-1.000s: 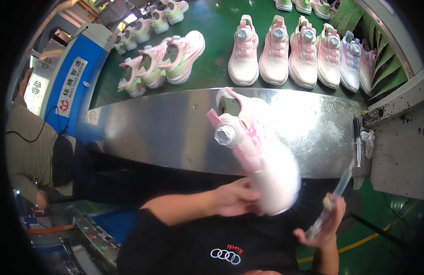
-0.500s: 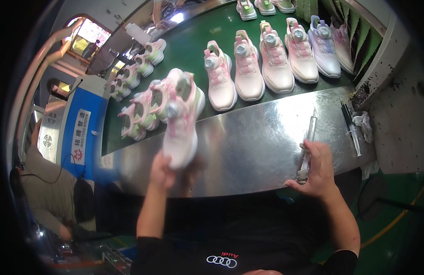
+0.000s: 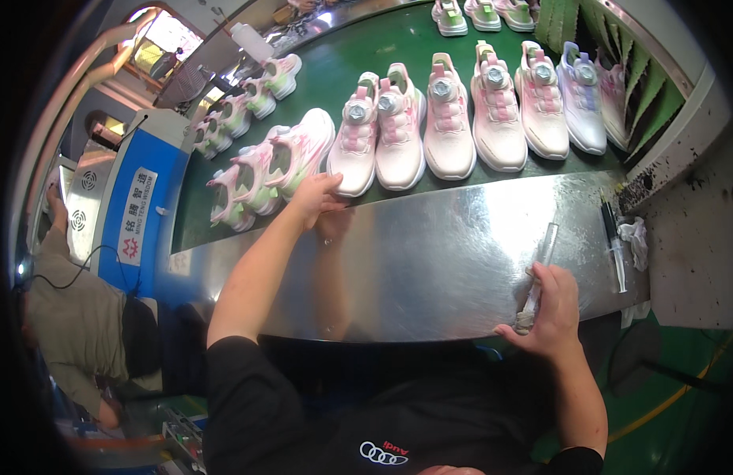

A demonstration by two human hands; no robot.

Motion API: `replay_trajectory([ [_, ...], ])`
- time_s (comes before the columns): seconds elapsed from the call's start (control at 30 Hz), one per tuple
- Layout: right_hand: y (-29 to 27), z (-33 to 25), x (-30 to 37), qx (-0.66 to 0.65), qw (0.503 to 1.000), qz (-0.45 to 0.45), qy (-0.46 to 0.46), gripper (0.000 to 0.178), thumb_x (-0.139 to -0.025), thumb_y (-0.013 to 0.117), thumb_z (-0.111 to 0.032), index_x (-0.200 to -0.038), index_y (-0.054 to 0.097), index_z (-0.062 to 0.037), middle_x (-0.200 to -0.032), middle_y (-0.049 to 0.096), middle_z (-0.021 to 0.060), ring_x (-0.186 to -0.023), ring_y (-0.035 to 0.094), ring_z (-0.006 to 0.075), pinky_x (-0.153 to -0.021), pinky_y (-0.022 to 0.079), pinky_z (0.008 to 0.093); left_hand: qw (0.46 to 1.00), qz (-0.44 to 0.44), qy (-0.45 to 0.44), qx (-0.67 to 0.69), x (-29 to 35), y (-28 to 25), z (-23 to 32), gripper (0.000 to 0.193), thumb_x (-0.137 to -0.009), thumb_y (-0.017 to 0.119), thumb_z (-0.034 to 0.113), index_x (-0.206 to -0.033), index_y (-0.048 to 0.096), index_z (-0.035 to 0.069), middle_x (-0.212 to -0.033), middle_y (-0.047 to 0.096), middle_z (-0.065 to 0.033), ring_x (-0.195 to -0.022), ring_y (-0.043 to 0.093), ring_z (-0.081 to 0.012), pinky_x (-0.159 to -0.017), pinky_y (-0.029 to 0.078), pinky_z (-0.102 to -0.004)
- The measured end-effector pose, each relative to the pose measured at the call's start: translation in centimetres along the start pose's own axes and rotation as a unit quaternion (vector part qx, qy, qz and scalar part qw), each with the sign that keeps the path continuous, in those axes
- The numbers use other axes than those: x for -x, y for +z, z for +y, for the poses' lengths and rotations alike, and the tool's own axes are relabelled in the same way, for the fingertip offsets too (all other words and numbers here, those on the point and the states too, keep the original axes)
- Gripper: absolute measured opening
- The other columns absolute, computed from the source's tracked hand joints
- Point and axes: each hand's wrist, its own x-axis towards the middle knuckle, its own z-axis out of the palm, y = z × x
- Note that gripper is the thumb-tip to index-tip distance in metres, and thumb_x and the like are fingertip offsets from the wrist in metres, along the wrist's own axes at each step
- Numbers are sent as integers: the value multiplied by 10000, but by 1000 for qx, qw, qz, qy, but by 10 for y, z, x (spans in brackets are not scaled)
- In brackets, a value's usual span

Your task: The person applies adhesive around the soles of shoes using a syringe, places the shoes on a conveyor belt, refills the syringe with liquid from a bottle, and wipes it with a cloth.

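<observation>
My left hand (image 3: 315, 199) is at the toe of a pale pink shoe (image 3: 354, 154) with a silver lace dial, its thumb and fingers against the toe's left side and front. The shoe stands on the green belt (image 3: 335, 87), close against the pink shoe (image 3: 400, 138) on its right. Above the metal ledge, my right hand (image 3: 552, 309) is curled around a clear syringe (image 3: 548, 245); whitish, crumpled material shows at its lower end. Several more shoes (image 3: 498, 119) continue the row rightward, one of them pale lilac (image 3: 584, 103).
Pink-and-green shoes (image 3: 259, 174) lie tilted at the left, with another group (image 3: 251, 103) behind. A second syringe (image 3: 616, 249) and crumpled tissue (image 3: 635, 241) lie on the ledge's right end. Green flaps (image 3: 643, 95) hang at the right. A person (image 3: 81, 317) is at the far left.
My left hand has carried the pink shoe away from me and slightly right, from above the ledge onto the belt at the row's left end. My right hand still holds the syringe.
</observation>
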Motion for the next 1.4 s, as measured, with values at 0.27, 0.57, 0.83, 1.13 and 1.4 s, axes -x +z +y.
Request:
replay_trajectory([
  [0.27,3,3,1,-2,1000,23,3,871,-568,801,-413,-1254,400,-58,-1048,472,162,-859,485,328,-750,408,413,990,83,97,-66,67,-63,-30,327,-885,589,196,-1143,529,3,-999,625,-101,-886,627,-168,-788,499,-296],
  [0.57,2,-2,1,5,999,45,-6,838,-561,796,-367,-1243,414,-63,-1059,469,172,-868,489,340,-756,410,422,931,249,265,-29,-9,-63,-30,772,-713,750,69,-1364,337,50,-1247,504,-125,-1121,500,-223,-937,414,-324],
  [0.83,-3,-6,4,-6,999,50,3,834,-567,791,-372,-1248,414,-70,-1046,472,162,-873,485,333,-756,403,428,941,202,261,72,31,-105,-15,643,-829,612,32,-1393,306,82,-1235,529,-142,-1046,575,-223,-871,491,-323],
  [1.13,-6,3,1,-38,999,12,2,954,-558,790,-520,-1277,382,-44,-1087,464,166,-900,482,330,-792,398,423,897,220,325,-203,201,-38,-68,835,-725,706,175,-1397,255,-32,-1326,424,-179,-1196,455,-272,-998,367,-360],
  [1.4,-23,9,37,-272,941,-43,196,1123,-585,741,-642,-1363,282,24,-1245,396,145,-1108,425,253,-938,350,353,962,102,164,194,196,-18,-82,866,-715,695,66,-1401,171,129,-1128,502,-115,-1020,547,-230,-840,519,-422],
])
